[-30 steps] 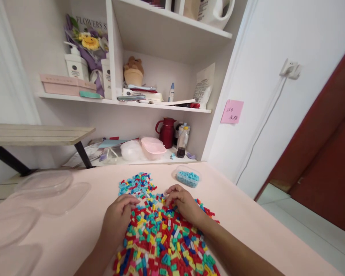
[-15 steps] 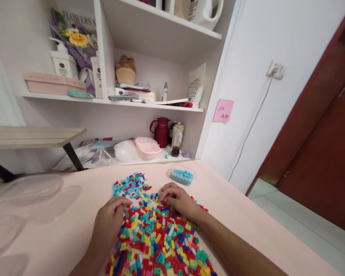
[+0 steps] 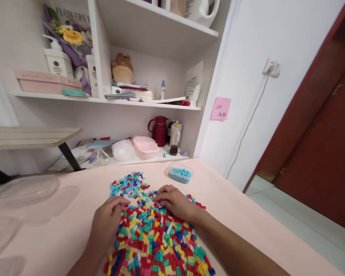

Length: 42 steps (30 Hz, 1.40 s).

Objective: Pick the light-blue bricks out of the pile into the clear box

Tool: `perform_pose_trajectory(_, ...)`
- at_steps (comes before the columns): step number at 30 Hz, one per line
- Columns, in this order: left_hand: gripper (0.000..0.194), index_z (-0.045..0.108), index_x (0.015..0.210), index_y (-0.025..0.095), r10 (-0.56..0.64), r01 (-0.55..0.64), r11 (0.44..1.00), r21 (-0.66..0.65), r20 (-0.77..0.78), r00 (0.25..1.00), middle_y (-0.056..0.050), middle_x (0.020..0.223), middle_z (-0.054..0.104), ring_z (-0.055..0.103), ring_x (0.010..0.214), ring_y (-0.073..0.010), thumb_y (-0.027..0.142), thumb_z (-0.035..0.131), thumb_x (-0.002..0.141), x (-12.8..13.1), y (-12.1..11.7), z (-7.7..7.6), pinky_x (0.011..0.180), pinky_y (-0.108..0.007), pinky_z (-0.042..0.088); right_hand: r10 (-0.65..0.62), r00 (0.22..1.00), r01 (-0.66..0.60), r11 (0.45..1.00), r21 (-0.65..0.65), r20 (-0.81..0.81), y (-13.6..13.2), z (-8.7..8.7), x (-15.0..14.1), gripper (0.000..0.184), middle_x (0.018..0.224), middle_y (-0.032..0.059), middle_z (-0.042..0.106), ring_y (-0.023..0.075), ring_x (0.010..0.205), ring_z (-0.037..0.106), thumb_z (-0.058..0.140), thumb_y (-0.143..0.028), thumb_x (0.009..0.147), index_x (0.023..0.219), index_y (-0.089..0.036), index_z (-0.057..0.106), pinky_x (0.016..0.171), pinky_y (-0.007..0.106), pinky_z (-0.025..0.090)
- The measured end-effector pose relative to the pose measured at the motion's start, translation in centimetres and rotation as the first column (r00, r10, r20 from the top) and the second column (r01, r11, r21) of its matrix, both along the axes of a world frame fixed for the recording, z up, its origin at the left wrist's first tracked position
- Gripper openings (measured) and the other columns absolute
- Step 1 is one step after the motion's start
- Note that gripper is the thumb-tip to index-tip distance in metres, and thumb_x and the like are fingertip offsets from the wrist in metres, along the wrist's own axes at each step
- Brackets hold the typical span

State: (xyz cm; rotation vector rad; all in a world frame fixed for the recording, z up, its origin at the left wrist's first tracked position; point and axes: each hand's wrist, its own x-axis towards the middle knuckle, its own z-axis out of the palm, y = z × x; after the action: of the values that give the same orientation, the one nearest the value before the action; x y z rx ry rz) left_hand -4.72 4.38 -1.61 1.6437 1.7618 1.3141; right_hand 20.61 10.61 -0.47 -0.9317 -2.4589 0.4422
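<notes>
Small plastic building bricks (image 3: 161,234) in many colours lie in a wide heap in front of me. Beyond it is a smaller, mostly light blue cluster of bricks (image 3: 129,184). My left hand (image 3: 110,214) rests at the heap's left edge, fingers curled in and thumb near the index finger; whatever is between them is hidden. My right hand (image 3: 175,203) reaches over the far side of the heap. Its fingers stretch left with the thumb apart, the tips down among the bricks. Behind it stands a clear plastic tub (image 3: 180,174) holding light blue bricks.
Clear plastic lids or containers (image 3: 50,203) lie at the left of the pink tabletop (image 3: 235,230). A shelf unit at the back holds a pink bowl (image 3: 145,147), a dark red jug (image 3: 159,131) and a bottle (image 3: 175,140). A small wooden stand (image 3: 31,137) is at left.
My right hand has moved slightly left and lower over the bricks, its fingertips reaching further into them. My left hand stays about where it was. The whole view has shifted a little.
</notes>
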Motion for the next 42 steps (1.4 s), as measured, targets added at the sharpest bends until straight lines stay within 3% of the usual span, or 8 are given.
perform_pose_trajectory(11,0.027,0.069,0.074,0.024,-0.008,0.008,1.000,-0.004,0.000,1.000,0.000,0.086,0.074,0.069,0.076,-0.0181,0.028,0.042,0.073,-0.1,0.3,-0.6,0.071,-0.027,0.052,0.016,0.994,-0.027,0.994,-0.102,-0.106,0.4,-0.3,0.2,0.021,0.104,0.0023,0.066,0.0187,0.100,0.057,0.063,-0.009,0.078,0.089,-0.025,0.071,0.094,0.033,0.044)
perform_pose_trajectory(18,0.027,0.069,0.074,0.025,-0.018,0.018,1.000,-0.016,0.012,1.000,0.002,0.087,0.073,0.069,0.078,-0.0173,0.026,0.042,0.074,-0.1,0.2,-0.8,0.072,-0.027,0.051,0.012,0.993,-0.030,0.988,-0.148,-0.118,0.6,-0.4,0.5,0.016,0.109,0.0042,0.065,0.0202,0.104,0.056,0.066,-0.021,0.083,0.096,-0.027,0.073,0.095,0.034,0.043)
perform_pose_trajectory(29,0.028,0.069,0.073,0.025,-0.021,0.020,0.999,-0.026,-0.035,0.999,0.001,0.087,0.073,0.068,0.081,-0.0178,0.025,0.041,0.073,-0.1,0.3,-0.6,0.075,-0.028,0.051,-0.063,0.990,0.058,0.998,-0.039,-0.125,-0.1,-0.7,-0.8,0.014,0.101,0.0028,0.064,0.0185,0.098,0.058,0.064,-0.012,0.079,0.083,-0.024,0.071,0.093,0.033,0.043)
perform_pose_trajectory(33,0.028,0.069,0.073,0.025,-0.023,0.021,0.999,-0.026,-0.045,0.999,0.001,0.086,0.074,0.068,0.080,-0.0180,0.025,0.041,0.073,0.0,0.2,-0.5,0.074,-0.028,0.051,-0.054,0.963,0.010,0.986,-0.166,-0.264,-0.1,-0.9,-0.8,0.009,0.114,0.0051,0.056,0.0186,0.108,0.056,0.067,-0.014,0.076,0.080,-0.021,0.069,0.093,0.030,0.044)
perform_pose_trajectory(37,0.028,0.069,0.073,0.025,-0.025,0.025,1.000,-0.008,-0.052,0.998,0.000,0.086,0.074,0.069,0.080,-0.0183,0.024,0.041,0.073,0.0,0.1,-0.6,0.075,-0.028,0.052,-0.106,0.923,0.001,0.962,-0.272,-0.370,0.2,-0.7,-0.4,0.002,0.116,0.0063,0.054,0.0207,0.114,0.053,0.068,-0.021,0.078,0.079,-0.020,0.068,0.094,0.032,0.045)
perform_pose_trajectory(39,0.028,0.070,0.073,0.025,-0.027,0.026,1.000,-0.006,-0.058,0.998,0.000,0.086,0.074,0.069,0.081,-0.0190,0.024,0.042,0.073,-0.1,0.2,-0.6,0.075,-0.029,0.052,-0.115,0.923,0.022,0.969,-0.248,-0.367,0.3,-0.1,-0.1,0.003,0.115,0.0064,0.055,0.0219,0.114,0.053,0.067,-0.023,0.079,0.079,-0.020,0.068,0.098,0.035,0.043)
perform_pose_trajectory(42,0.028,0.070,0.074,0.025,-0.033,0.032,0.999,-0.014,-0.056,0.998,-0.001,0.087,0.074,0.069,0.082,-0.0201,0.025,0.041,0.074,-0.2,0.3,-0.7,0.075,-0.030,0.053,-0.147,0.898,0.110,0.988,-0.112,-0.415,0.7,1.3,1.0,0.005,0.114,0.0061,0.058,0.0225,0.113,0.054,0.064,-0.025,0.081,0.080,-0.022,0.068,0.101,0.039,0.039)
